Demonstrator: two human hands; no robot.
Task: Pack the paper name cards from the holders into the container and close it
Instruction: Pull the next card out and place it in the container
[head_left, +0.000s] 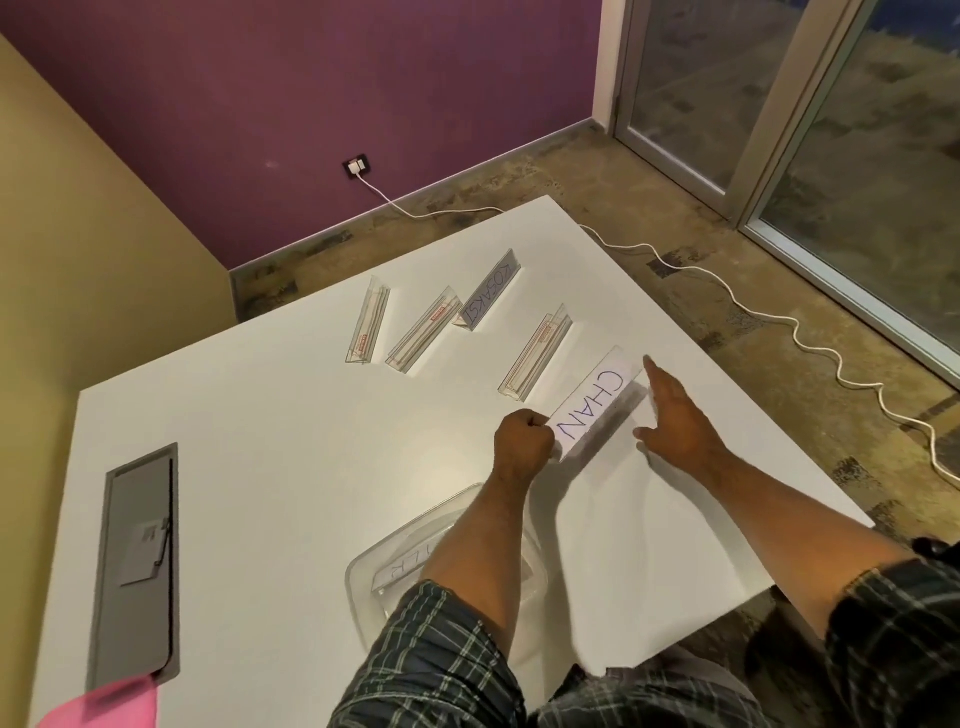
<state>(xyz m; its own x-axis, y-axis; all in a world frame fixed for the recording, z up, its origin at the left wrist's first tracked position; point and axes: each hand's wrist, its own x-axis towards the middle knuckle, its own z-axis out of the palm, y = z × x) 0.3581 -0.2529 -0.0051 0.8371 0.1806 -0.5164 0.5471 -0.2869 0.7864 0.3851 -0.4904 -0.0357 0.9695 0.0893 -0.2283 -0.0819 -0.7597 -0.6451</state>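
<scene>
The person is mid-way through emptying a holder. The left hand has its fingers curled tight, pinching the near end of the "CHAN" card, which appears partly drawn out of its clear holder. The right hand lies beside that holder with fingers straight and spread, seemingly steadying its far side, grasping nothing.

The step in hand looks like sliding this card free. The next move would call for pulling the card along its length until it clears the holder, with the right hand keeping the holder from following, then carrying it back to the container near the person's body, under the left forearm.

Count on the white surface: 5 holders in all. 3 empty holders lie in the far row, 1 stands upright with the "KOSAKSI" card inside, and 1 is being emptied. So 2 cards remain outside the container. At least 1 card lies inside it; how many more cannot be told, since the arm hides most of it. No lid can be made out.
</scene>
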